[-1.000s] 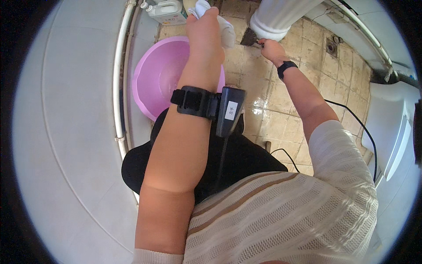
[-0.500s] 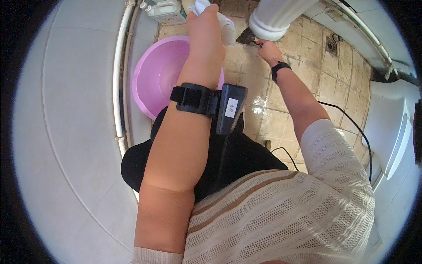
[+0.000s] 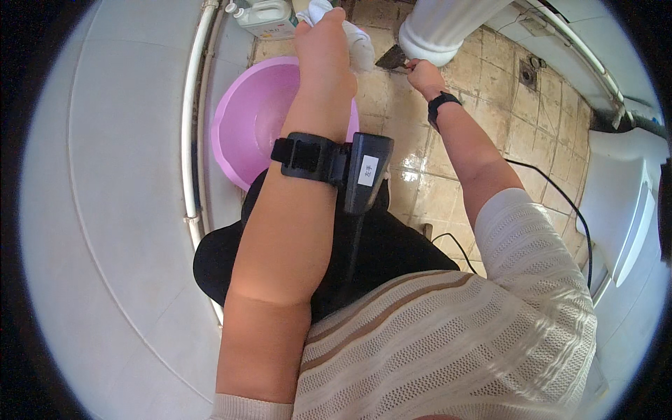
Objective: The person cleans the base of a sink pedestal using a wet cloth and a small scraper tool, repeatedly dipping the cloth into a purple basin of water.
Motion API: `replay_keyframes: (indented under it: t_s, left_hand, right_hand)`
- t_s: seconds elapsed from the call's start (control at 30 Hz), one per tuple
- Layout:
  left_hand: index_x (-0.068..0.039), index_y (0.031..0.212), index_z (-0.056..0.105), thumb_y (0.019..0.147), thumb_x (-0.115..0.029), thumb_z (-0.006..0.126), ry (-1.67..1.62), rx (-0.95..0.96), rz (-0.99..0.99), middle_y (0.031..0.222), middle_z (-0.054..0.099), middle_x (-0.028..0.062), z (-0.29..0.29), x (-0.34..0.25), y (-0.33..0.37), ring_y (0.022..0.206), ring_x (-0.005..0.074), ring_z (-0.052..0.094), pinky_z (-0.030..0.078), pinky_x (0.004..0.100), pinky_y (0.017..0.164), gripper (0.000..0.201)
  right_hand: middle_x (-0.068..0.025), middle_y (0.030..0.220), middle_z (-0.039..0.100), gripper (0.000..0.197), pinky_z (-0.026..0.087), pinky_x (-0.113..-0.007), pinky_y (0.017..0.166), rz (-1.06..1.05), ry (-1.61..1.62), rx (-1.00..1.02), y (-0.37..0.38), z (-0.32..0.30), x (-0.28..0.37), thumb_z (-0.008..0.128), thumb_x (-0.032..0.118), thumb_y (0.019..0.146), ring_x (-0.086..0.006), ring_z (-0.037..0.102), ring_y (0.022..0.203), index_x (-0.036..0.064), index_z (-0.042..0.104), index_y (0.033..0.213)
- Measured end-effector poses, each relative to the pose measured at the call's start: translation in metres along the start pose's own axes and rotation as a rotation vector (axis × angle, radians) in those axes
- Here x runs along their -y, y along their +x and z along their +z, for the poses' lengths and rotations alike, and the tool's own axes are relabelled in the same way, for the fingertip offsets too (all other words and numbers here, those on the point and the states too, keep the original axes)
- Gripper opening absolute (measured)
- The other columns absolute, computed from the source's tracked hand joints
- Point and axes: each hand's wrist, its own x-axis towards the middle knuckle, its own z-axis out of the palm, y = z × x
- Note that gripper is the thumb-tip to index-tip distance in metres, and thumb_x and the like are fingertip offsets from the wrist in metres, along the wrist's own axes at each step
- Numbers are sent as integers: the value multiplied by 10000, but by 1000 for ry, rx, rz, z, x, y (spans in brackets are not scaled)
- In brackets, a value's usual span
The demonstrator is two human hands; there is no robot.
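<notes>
At the top of the view my left hand [image 3: 322, 35] is closed on a white cloth [image 3: 360, 50], which hangs down beside its fingers. My right hand [image 3: 425, 77] grips the handle of a scraper [image 3: 392, 57] with a wide, dark, dirty-looking blade. The handle is mostly hidden in my fingers. The blade is down at the tiled floor [image 3: 483, 98], just left of the foot of a white pedestal [image 3: 428, 38]. Partly behind my left forearm stands a pink basin [image 3: 241, 126]; its right part is mostly covered.
A white jug [image 3: 262, 17] stands at the far left by the wall, where a white pipe [image 3: 189, 119] runs. A floor drain [image 3: 528, 74] lies to the right of the pedestal. On the right are a white toilet [image 3: 612, 203] and a black cable [image 3: 560, 192]. Some tiles shine wet.
My right hand has shifted slightly up and to the left, with the scraper still in it. The cloth and my left arm have hardly moved.
</notes>
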Motion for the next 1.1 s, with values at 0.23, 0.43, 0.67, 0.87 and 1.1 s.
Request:
replay_keyframes:
  t_s: [0.23,0.43,0.67,0.87,1.1]
  left_hand:
    - [-57,1017,489,816,-136,510,-28,18,-1,776,500,17,-4,1,-4,672,131,491,398,270,573,217]
    - [-55,998,490,813,-173,526,-78,83,20,762,503,19,4,9,3,669,140,502,403,269,567,223]
    - [4,1099,423,773,-125,548,70,133,-28,933,533,115,31,25,3,800,216,537,437,349,651,373]
    - [8,1068,439,849,-191,495,246,430,-478,853,574,134,8,37,-47,701,254,603,510,384,561,301]
    - [21,1172,397,867,-163,426,-136,828,-551,1024,574,176,32,46,-86,882,259,575,479,361,780,357]
  right_hand:
    - [-163,976,602,265,444,-372,804,-11,1,-9,-10,-2,4,492,136,723,-316,563,937,106,624,951]
    - [-187,946,602,277,445,-388,791,-43,7,-64,-39,19,15,493,134,713,-343,565,915,70,605,958]
    - [-197,843,610,243,470,-379,658,-70,86,-76,-94,27,-87,511,145,752,-321,598,769,-9,575,930]
    - [-35,631,499,230,353,-274,376,214,1211,199,-194,-58,8,531,98,787,-113,447,437,17,462,991]
    - [-51,658,523,424,431,-241,476,-298,638,-151,-279,-139,73,533,172,816,-131,522,537,44,417,1204]
